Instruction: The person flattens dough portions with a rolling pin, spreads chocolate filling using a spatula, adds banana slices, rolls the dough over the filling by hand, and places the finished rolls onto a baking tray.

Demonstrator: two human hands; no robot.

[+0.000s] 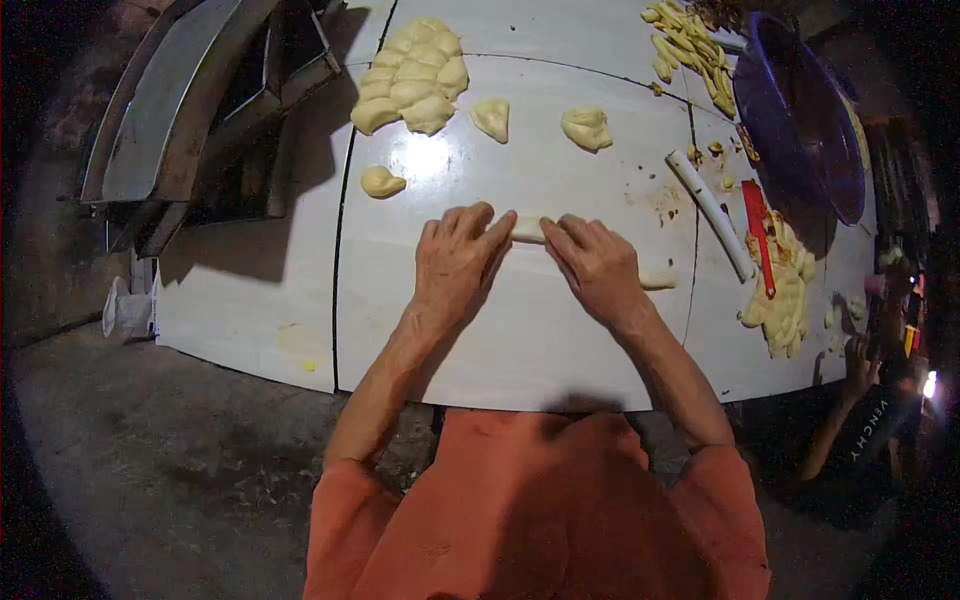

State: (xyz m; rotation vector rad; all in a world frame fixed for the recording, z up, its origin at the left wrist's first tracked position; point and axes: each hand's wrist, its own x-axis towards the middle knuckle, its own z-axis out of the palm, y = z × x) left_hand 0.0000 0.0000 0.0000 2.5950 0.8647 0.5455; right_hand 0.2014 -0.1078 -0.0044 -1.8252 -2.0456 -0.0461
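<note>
While both palms lie flat, fingers together, the left hand [455,262] and right hand [597,268] press 1 dough strip [528,228] onto the white bench [520,340].

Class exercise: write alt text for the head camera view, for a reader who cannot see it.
Seen from above, a person's left hand and right hand press flat on a strip of pale dough on a white table. A dough heap, smaller dough lumps, a red scraper and a purple bowl lie beyond.

A white worktable [250,300] stands on a dim, grey concrete floor [150,450] — metal trays [170,110] stacked left.
</note>
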